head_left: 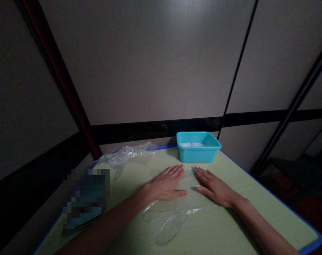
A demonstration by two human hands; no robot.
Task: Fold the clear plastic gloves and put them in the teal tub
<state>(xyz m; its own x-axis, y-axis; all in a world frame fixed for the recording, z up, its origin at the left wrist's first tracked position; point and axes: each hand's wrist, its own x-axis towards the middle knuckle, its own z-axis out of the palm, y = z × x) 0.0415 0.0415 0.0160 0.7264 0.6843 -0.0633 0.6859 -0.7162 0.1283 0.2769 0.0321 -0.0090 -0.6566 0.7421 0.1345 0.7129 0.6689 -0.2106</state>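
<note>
Left hand and right hand flat on clear plastic sheet, fingers straight, holding nothing. Far on bench, teal tub, something white inside; crumpled plastic far left.

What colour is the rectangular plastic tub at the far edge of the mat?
Turquoise blue. The rectangular plastic tub shows best in the head view.

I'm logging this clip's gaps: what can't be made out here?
Head view, rectangular teal plastic tub: its wall hides the contents; only a pale patch shows.
Head view, blue item at far left: pixelated blur.
Head view, thin clear plastic film under the left hand and right hand: outline lost in dim light.
</note>
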